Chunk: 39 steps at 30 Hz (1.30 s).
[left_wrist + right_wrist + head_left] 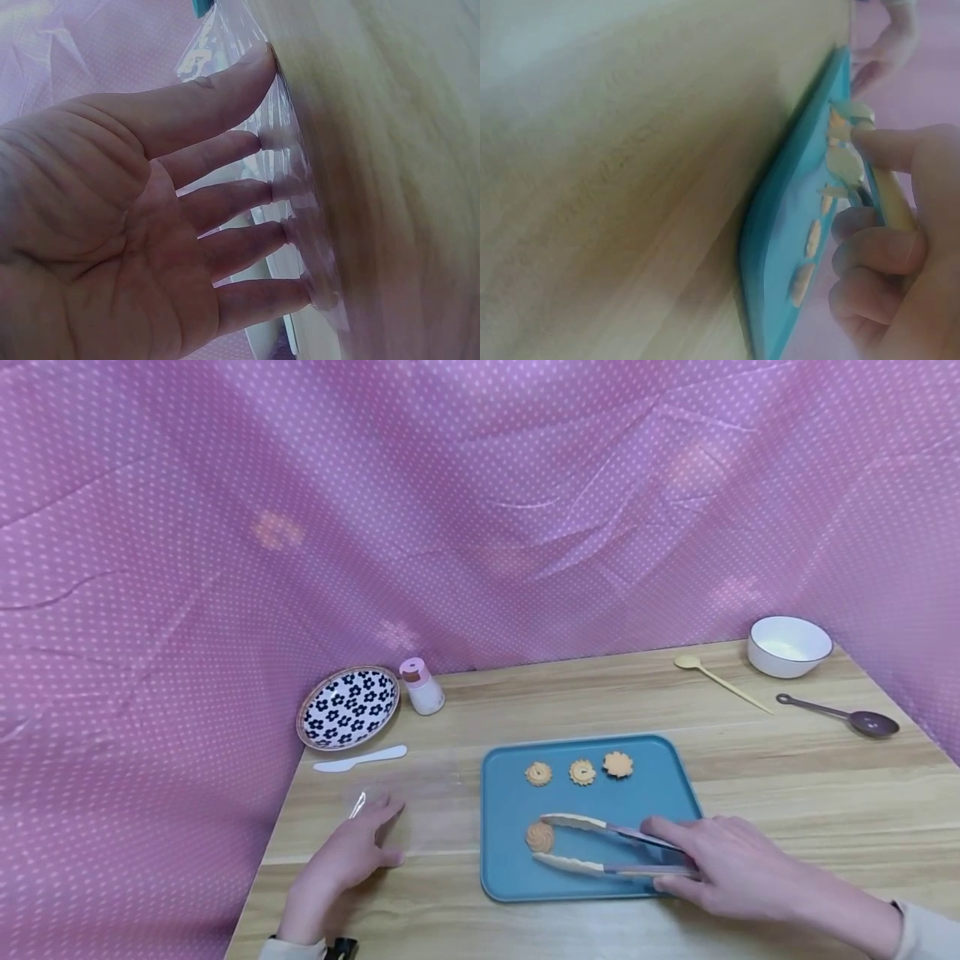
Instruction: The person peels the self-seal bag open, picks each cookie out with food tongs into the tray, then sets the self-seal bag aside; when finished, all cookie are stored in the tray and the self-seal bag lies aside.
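Observation:
My right hand [738, 868] grips a pair of tongs [645, 870] over the blue tray [498, 881]. The spread tong tips stand on either side of a round swirled cookie [539, 837]; whether they touch it I cannot tell. Three more cookies, among them a flower-shaped one [618, 765], lie in a row along the tray's far side. Left of the tray, my left hand [348, 852] rests its fingertips on a clear plastic bag or sheet [431, 814] lying on the table. In the left wrist view its extended fingers touch the crinkled plastic [279, 112].
A white knife [360, 758] lies beyond the left hand, near a flower-patterned dish [351, 708] and a pink-topped shaker bottle [423, 687]. At the back right are a yellow spoon [720, 681], a white bowl [789, 647] and a dark spoon [870, 723]. Pink dotted cloth [480, 527] surrounds the table.

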### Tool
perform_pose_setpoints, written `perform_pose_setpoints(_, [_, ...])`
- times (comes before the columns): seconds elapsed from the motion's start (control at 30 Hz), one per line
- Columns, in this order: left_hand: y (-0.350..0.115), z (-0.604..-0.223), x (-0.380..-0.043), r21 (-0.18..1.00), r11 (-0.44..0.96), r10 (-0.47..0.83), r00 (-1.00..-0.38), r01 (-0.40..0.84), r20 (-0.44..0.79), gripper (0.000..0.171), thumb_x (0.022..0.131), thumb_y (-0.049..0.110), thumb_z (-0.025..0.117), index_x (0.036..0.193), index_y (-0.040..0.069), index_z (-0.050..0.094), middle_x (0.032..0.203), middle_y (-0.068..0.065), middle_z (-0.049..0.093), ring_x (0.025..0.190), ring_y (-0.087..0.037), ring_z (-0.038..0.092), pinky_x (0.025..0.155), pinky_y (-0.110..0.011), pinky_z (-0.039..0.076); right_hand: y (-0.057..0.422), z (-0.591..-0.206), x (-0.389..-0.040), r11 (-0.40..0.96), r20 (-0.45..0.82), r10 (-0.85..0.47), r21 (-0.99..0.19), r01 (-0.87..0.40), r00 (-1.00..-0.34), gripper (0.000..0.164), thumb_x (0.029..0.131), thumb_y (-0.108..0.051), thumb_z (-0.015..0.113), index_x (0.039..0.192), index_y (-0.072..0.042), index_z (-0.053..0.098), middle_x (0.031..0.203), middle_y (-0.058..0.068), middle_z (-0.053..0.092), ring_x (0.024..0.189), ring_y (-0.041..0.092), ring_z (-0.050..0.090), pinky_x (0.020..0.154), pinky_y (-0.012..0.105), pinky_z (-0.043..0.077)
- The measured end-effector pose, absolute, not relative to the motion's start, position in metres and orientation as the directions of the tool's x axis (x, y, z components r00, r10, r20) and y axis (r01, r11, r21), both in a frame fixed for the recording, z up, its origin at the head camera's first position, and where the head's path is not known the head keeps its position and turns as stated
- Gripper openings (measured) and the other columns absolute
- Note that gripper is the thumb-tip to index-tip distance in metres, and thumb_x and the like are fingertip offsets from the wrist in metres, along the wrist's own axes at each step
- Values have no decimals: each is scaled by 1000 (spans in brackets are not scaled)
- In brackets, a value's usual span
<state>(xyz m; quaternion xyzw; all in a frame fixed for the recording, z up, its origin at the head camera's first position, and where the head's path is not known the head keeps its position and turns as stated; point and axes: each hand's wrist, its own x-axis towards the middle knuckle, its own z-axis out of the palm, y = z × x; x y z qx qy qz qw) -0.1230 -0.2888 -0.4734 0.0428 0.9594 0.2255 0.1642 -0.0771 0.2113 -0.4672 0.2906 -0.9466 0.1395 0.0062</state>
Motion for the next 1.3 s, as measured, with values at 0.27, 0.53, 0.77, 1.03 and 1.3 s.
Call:
perform_pose_setpoints(0.27, [-284, -470, -124, 447, 895, 156, -941, 5, -300, 81, 80, 18, 83, 151, 9, 47, 166, -22, 29, 155, -45, 24, 127, -62, 22, 228, -457, -77, 844, 72, -284, -454, -285, -956, 54, 82, -58, 77, 121, -27, 56, 65, -18, 44, 54, -4, 35, 47, 18, 29])
perform_pose_setpoints(0.53, [-282, -469, -125, 444, 896, 144, -940, -10, -311, 81, 80, 18, 83, 152, 10, 46, 167, -20, 29, 155, -45, 22, 127, -63, 20, 283, -461, -81, 792, -105, 22, -605, 81, -994, 70, 96, -52, 63, 125, 5, 34, 72, 2, 45, 57, 12, 41, 46, 28, 34])
perform_pose_setpoints(0.77, [-283, -468, -124, 445, 895, 139, -938, -18, -316, 81, 80, 17, 82, 153, 12, 45, 167, -19, 29, 155, -46, 22, 127, -64, 20, 340, -469, -83, 864, -297, 160, -420, 280, -941, 89, 97, -75, 35, 107, 14, 28, 68, 7, 44, 57, 25, 48, 47, 34, 31])
perform_pose_setpoints(1.03, [-284, -467, -121, 440, 898, 143, -938, -10, -315, 80, 81, 17, 82, 152, 11, 46, 166, -20, 30, 155, -47, 21, 126, -65, 20, 359, -491, -81, 900, -331, 128, -357, 250, -935, 85, 100, -70, 32, 94, 14, 29, 71, 13, 44, 60, 28, 50, 47, 34, 34])
perform_pose_setpoints(1.3, [-283, -464, -122, 415, 910, 162, -936, 19, -312, 80, 78, 18, 85, 149, 10, 50, 164, -22, 34, 153, -46, 28, 125, -63, 26, 360, -493, -79, 890, -362, 128, -368, 268, -923, 84, 100, -71, 32, 93, 12, 30, 69, 9, 43, 60, 25, 49, 49, 32, 34])
